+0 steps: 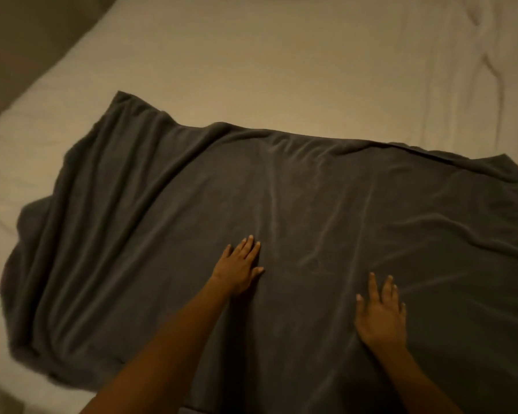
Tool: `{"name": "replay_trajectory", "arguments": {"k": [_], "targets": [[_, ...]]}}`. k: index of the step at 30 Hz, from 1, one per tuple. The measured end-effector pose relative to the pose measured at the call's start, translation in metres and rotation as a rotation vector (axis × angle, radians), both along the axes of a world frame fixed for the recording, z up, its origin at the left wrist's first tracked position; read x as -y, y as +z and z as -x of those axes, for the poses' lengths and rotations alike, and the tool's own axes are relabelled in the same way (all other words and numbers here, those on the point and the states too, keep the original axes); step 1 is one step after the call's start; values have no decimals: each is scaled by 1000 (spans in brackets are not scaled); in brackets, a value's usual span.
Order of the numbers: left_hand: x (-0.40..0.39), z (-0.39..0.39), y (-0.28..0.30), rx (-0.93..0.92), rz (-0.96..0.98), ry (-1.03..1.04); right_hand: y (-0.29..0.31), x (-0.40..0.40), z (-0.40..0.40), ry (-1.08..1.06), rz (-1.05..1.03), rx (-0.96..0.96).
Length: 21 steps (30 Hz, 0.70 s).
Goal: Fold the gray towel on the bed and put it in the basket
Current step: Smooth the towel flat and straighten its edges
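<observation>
A large dark gray towel [296,204] lies spread across the white bed [251,64], wrinkled and bunched along its left side. My left hand [240,267] rests flat on the towel near its middle, fingers apart, palm down. My right hand [382,315] lies flat on the towel to the right and closer to me, fingers spread. Neither hand grips the cloth. No basket is in view.
The white sheet extends far beyond the towel, with creases at the upper right [491,55]. The bed's left edge [42,82] runs diagonally, with dark floor beyond it at the upper left.
</observation>
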<state>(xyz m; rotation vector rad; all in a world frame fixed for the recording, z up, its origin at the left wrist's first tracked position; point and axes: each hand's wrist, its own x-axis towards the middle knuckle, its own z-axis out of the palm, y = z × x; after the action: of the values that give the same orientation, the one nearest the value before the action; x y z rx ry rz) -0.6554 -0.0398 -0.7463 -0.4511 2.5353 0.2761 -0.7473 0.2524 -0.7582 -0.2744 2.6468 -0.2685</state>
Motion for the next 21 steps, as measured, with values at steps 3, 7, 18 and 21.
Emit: {"name": "replay_trajectory", "arguments": {"k": [3,7,18,21], "targets": [[57,-37,-1,-6,46,29,-4,31,-32,-28,-19,-62],[127,-87,2,-55,66,21,0,88,-76,-145,-24,-80],[305,-228,20,-124,126,-6,8,293,-211,30,-70,52],[350,-261,21,-169,170,50,14,351,-242,134,-24,41]]}}
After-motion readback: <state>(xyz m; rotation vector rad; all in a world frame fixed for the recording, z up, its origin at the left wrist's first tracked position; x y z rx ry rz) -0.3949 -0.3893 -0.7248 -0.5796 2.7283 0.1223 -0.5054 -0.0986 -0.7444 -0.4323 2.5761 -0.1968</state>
